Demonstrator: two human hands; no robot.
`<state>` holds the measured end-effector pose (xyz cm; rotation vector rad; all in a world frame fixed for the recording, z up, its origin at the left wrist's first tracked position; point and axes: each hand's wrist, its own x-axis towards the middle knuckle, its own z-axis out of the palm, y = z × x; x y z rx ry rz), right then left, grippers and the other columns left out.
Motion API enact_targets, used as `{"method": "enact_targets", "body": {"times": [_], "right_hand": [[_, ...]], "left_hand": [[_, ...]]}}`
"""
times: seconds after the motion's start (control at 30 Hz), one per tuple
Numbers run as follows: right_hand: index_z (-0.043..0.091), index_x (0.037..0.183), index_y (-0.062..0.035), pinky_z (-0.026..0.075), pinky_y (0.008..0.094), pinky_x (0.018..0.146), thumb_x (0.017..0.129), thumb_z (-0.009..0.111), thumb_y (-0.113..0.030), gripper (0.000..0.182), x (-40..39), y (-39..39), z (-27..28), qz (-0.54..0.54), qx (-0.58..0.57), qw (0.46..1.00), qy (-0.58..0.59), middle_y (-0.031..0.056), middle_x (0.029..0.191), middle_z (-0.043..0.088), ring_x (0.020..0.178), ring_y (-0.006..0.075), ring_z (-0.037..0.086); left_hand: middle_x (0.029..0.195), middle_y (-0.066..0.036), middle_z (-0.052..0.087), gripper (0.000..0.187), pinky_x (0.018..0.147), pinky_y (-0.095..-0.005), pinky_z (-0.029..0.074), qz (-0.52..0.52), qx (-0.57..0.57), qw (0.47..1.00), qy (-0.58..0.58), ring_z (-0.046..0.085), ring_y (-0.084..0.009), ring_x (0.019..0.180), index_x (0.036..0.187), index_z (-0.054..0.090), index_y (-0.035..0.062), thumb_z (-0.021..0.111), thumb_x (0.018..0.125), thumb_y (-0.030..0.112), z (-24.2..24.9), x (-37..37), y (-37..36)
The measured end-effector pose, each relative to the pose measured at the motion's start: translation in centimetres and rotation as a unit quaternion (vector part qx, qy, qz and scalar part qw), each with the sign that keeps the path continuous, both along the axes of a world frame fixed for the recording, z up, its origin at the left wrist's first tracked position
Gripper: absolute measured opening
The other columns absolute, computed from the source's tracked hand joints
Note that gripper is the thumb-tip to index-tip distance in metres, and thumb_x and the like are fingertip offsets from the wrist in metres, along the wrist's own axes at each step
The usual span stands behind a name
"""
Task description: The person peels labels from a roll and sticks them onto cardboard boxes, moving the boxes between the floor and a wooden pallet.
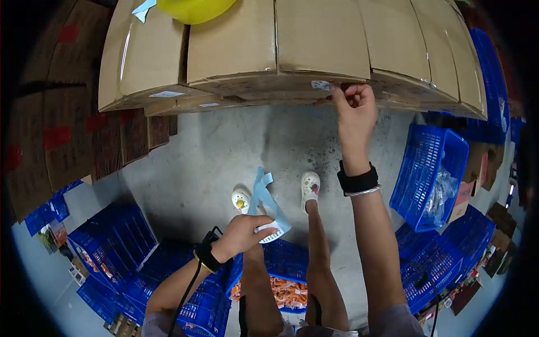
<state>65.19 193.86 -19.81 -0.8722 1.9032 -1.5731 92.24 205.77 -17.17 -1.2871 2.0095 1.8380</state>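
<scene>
My left hand [244,235] is closed on a strip of labels [261,194] with a pale blue backing, which hangs above the floor in front of my body. Printed marks show on the part below my fingers. My right hand [357,106] is raised to the front side of a cardboard box [323,42], its fingers curled beside a small white label [320,85] on that side. The thumb and index finger are near the label's right edge; whether they pinch anything is too small to tell. Another white label [167,94] is on a box further left.
A yellow round object [196,8] rests on the boxes. Blue crates stand at the right [418,174] and lower left [112,241]; another crate behind my legs holds orange packets [289,293]. Brown cartons [67,146] are stacked at the left. My feet are on the grey floor [219,146].
</scene>
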Motion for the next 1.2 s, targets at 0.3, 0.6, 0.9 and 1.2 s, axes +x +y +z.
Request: {"method": "enact_targets", "body": {"times": [0.3, 0.6, 0.9, 1.2], "right_hand": [[0.043, 0.091, -0.0018, 0.042, 0.0178, 0.061, 0.078, 0.071, -0.005, 0.032, -1.6, -0.2, 0.6, 0.069, 0.004, 0.993, -0.1, 0.0036, 0.076, 0.06, 0.068, 0.006, 0.054], [0.039, 0.097, -0.005, 0.045, 0.0249, 0.078, 0.081, 0.066, -0.001, 0.032, -1.2, 3.6, 3.0, 0.108, -0.03, 0.994, -0.021, 0.0075, 0.091, 0.057, 0.083, 0.0104, 0.056], [0.036, 0.095, -0.0052, 0.045, 0.0192, 0.064, 0.08, 0.069, -0.001, 0.036, 0.0, 0.5, 0.3, 0.066, -0.072, 0.985, -0.139, 0.0039, 0.082, 0.051, 0.072, 0.0071, 0.054], [0.036, 0.094, -0.0035, 0.047, 0.0237, 0.063, 0.073, 0.079, -0.021, 0.052, -0.2, -0.4, -0.6, -0.054, 0.079, 0.995, -0.022, 0.0102, 0.08, 0.057, 0.071, 0.0119, 0.059]], "left_hand": [[0.081, -0.015, 0.066, 0.024, 0.063, -0.034, 0.049, 0.021, 0.0, 1.0, 0.021, 0.064, -0.0303, 0.07, 0.097, 0.067, 0.0075, 0.064, 0.084, 0.027, 0.0, -1.1, -1.0], [0.08, -0.015, 0.066, 0.023, 0.061, -0.0307, 0.049, 0.038, 0.025, 0.998, 0.042, 0.065, -0.0275, 0.068, 0.097, 0.067, 0.0059, 0.065, 0.084, 0.024, 0.1, -2.2, -1.6], [0.081, -0.015, 0.066, 0.025, 0.061, -0.0309, 0.049, 0.02, 0.013, 0.999, 0.031, 0.066, -0.0272, 0.068, 0.1, 0.066, 0.0058, 0.064, 0.085, 0.025, -0.5, -3.1, -1.7], [0.082, -0.016, 0.067, 0.025, 0.061, -0.0312, 0.05, 0.039, 0.031, 0.998, 0.034, 0.066, -0.027, 0.067, 0.1, 0.066, 0.0052, 0.064, 0.085, 0.025, -1.1, -3.5, -2.0]]}}
